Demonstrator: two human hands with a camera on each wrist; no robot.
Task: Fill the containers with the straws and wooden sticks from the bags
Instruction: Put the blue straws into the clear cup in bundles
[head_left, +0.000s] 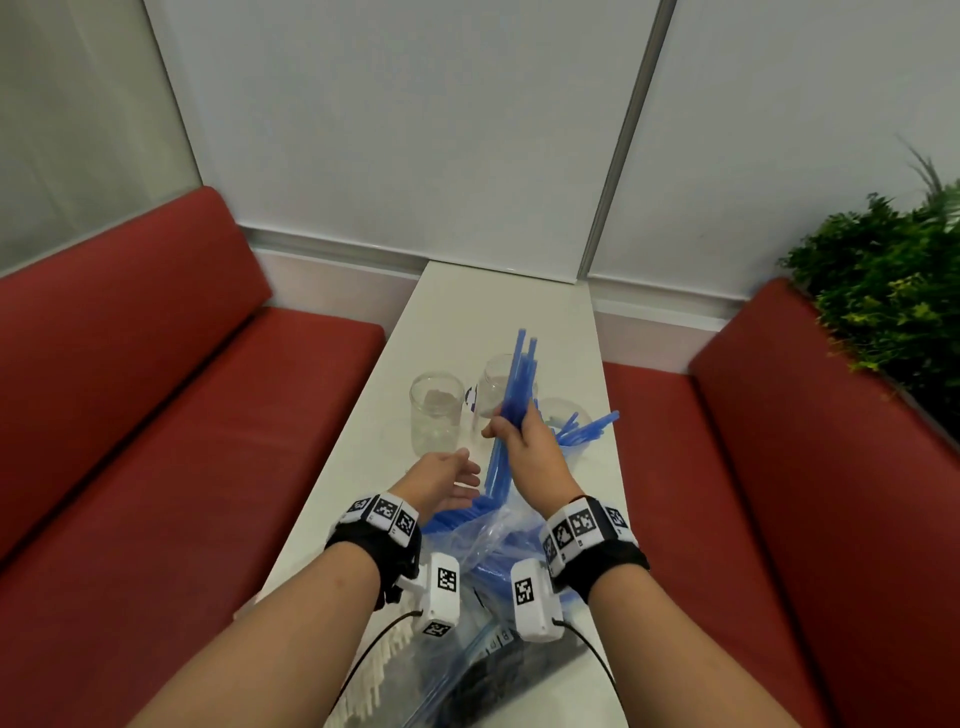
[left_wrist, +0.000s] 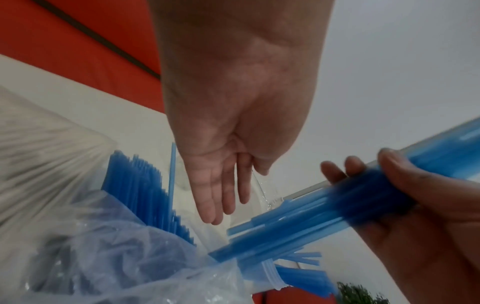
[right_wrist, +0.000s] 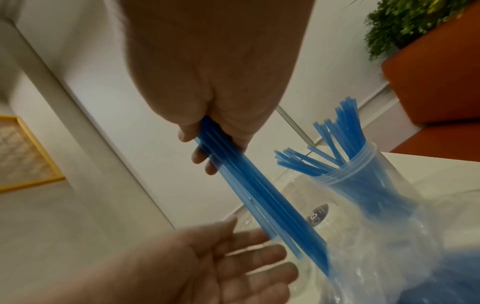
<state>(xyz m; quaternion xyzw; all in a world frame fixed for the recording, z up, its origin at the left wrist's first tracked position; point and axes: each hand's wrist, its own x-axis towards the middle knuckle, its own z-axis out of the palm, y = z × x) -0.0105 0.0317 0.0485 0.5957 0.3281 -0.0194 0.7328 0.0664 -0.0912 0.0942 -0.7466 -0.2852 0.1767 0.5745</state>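
My right hand (head_left: 511, 431) grips a bundle of blue straws (head_left: 521, 374), held upright and tilted above the table in front of two empty glass jars (head_left: 436, 415) (head_left: 496, 384). In the right wrist view the fingers (right_wrist: 200, 158) curl round the bundle (right_wrist: 259, 195). My left hand (head_left: 452, 483) is open, palm towards the bundle's lower end, just apart from it. Beneath both hands lies a clear bag (head_left: 488, 540) with more blue straws (left_wrist: 145, 189). Further blue straws (right_wrist: 337, 144) stick out of a clear bag mouth by a third jar (head_left: 563, 410).
The narrow white table (head_left: 467, 322) runs between two red benches (head_left: 156, 389) (head_left: 779, 441). Near me lie a bag of dark straws (head_left: 498, 670) and pale sticks (head_left: 382, 660). A green plant (head_left: 893, 291) stands at the right; a wall closes the table's far end.
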